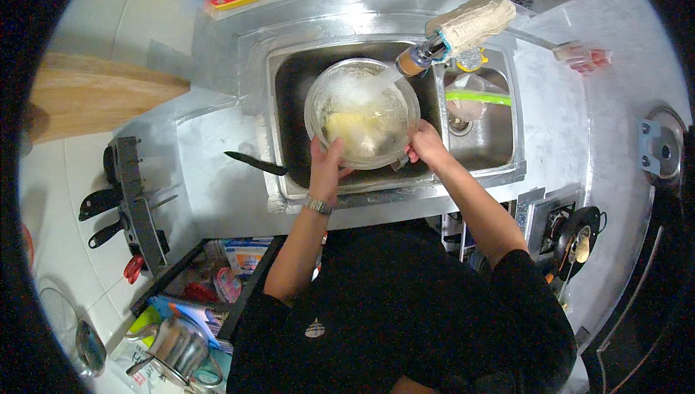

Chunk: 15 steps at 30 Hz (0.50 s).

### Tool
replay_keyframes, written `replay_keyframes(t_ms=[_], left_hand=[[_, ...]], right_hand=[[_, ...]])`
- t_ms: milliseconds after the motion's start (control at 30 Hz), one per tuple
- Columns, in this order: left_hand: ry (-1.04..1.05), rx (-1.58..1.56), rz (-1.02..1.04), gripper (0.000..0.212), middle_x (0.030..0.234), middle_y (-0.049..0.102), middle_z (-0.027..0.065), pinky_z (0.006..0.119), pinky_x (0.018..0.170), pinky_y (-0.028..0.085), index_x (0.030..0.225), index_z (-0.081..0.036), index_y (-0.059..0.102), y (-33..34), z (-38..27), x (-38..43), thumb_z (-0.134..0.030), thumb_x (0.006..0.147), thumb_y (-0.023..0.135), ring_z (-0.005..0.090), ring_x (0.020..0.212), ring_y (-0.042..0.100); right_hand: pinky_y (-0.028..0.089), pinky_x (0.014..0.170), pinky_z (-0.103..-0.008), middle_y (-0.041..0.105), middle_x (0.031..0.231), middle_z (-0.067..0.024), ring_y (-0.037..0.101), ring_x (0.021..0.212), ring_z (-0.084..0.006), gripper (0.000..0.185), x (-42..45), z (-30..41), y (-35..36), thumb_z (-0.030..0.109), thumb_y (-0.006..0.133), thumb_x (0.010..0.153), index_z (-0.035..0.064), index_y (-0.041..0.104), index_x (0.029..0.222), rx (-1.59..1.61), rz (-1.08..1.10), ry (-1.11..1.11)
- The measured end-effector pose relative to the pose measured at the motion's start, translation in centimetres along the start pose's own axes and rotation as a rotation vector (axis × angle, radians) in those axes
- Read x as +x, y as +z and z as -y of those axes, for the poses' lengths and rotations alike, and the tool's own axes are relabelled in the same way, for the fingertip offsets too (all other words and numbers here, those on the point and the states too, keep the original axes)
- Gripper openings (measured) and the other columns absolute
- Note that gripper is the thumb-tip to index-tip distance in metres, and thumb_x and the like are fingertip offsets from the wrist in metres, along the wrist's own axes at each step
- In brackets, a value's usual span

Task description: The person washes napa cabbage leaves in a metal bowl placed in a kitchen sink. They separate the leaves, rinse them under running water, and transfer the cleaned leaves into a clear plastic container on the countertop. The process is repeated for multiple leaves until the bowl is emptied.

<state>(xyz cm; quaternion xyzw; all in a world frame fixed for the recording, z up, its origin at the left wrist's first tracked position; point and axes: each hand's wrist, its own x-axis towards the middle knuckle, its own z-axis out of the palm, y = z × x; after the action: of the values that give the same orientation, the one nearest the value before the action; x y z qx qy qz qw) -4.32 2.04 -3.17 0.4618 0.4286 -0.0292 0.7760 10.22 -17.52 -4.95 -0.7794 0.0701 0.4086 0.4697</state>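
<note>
A round, clear-walled bowl or strainer (309, 109) is held over the left basin of the steel sink (288, 90). Its bottom has a dimpled or perforated texture. Pale yellow food (347, 121) lies inside it, blurred by water. From the tap nozzle (411, 63), a water stream (380, 82) runs into the vessel. My left hand (326, 163) grips the near-left rim, thumb on the inner side. At the right side, my right hand (425, 141) clasps the rim, or perhaps a handle there; its fingers are partly hidden.
A black knife (255, 163) lies at the left sink edge, blade pointing left. The right basin holds a zip bag (469, 103). A cloth-wrapped tap body (475, 25) overhangs the sink. Left are a knife rack (142, 204) and open drawer (260, 264); right, a wok (578, 231).
</note>
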Motion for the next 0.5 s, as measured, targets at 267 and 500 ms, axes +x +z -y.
replay_keyframes(t_ms=[267,500], left_hand=[[0.472,0.031,0.070,0.075,0.146,0.038,0.0140,0.036,0.100,0.045,0.152,-0.011,0.010,-1.1,1.7,4.1,-0.007,0.091,0.053,0.0256,0.128,0.046],[0.643,-0.064,0.091,0.085,0.153,0.025,0.0153,0.038,0.112,0.031,0.153,-0.009,0.003,-1.0,1.9,5.9,0.007,0.084,0.050,0.0260,0.136,0.035]], right_hand=[[0.040,0.050,-0.0274,0.057,0.069,-0.0068,0.052,0.054,-0.0140,0.058,1.2,-1.5,2.8,0.012,0.045,0.093,-0.0024,0.028,0.146,0.236,-0.006,-0.241],[0.046,0.057,-0.0284,0.059,0.074,-0.0090,0.054,0.058,-0.0146,0.045,6.8,-3.3,4.0,0.010,0.044,0.097,0.0007,0.037,0.140,0.187,-0.072,-0.376]])
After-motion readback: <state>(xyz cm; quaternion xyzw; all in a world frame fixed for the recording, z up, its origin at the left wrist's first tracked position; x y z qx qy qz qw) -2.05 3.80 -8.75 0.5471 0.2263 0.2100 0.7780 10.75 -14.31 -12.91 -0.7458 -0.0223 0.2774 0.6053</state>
